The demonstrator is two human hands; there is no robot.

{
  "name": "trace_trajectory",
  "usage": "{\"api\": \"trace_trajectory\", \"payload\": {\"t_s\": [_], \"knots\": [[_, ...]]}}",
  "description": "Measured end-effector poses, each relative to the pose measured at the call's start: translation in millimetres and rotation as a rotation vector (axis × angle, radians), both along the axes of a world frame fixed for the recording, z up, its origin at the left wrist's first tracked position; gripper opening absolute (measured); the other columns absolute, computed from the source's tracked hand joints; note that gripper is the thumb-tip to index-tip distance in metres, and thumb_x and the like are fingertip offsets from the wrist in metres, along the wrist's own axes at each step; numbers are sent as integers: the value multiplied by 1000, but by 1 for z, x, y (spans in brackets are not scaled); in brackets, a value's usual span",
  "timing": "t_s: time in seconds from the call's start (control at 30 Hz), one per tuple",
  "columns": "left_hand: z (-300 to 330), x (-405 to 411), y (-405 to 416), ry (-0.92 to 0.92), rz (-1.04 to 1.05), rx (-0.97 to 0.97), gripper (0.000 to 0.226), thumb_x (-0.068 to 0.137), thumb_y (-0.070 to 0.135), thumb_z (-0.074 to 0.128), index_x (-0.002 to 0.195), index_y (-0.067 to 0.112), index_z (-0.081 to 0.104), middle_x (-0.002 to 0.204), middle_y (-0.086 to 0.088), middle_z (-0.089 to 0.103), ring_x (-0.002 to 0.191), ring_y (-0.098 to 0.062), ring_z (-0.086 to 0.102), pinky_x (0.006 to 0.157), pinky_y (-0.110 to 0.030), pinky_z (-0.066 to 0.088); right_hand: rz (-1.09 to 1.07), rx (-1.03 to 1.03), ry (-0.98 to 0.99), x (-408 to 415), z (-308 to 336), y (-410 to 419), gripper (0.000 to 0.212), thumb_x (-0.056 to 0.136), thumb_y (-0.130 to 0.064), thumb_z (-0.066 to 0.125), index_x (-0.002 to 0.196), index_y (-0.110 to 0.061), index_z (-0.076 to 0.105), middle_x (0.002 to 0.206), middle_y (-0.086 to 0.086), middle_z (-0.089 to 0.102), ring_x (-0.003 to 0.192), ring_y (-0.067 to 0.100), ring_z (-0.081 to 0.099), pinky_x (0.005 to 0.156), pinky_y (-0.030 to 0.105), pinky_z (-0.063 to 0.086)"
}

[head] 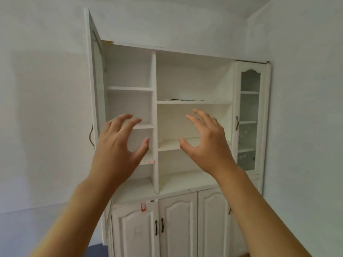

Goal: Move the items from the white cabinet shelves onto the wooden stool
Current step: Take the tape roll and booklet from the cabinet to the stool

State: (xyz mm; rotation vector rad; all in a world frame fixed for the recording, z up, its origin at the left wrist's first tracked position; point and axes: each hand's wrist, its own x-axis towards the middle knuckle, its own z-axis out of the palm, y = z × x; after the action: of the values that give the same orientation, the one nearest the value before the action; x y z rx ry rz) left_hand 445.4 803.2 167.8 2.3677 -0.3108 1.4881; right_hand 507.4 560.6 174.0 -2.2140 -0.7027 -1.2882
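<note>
A home room: white cabinet [155, 127] with arched panel doors [178, 225], glass-fronted side door [249, 117], plain painted walls [40, 89].

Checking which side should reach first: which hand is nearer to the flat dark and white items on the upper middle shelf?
Right. The right hand is raised just below the flat dark and white items; the left hand is lower and off to their left.
</note>
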Motion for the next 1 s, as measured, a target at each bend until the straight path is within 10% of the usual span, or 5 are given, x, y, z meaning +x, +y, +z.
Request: {"api": "trace_trajectory", "payload": {"t_s": [1.0], "knots": [[-11, 302, -324, 55, -295, -56, 58, 94, 53, 57, 145, 27, 53, 153, 0, 48, 140, -22, 42, 113, -44, 39, -302, -29, 26, 234, -8, -314, 64, 96, -55, 65, 151, -26, 51, 164, -4, 40, 151, 20, 36, 124, 47, 32]]}}
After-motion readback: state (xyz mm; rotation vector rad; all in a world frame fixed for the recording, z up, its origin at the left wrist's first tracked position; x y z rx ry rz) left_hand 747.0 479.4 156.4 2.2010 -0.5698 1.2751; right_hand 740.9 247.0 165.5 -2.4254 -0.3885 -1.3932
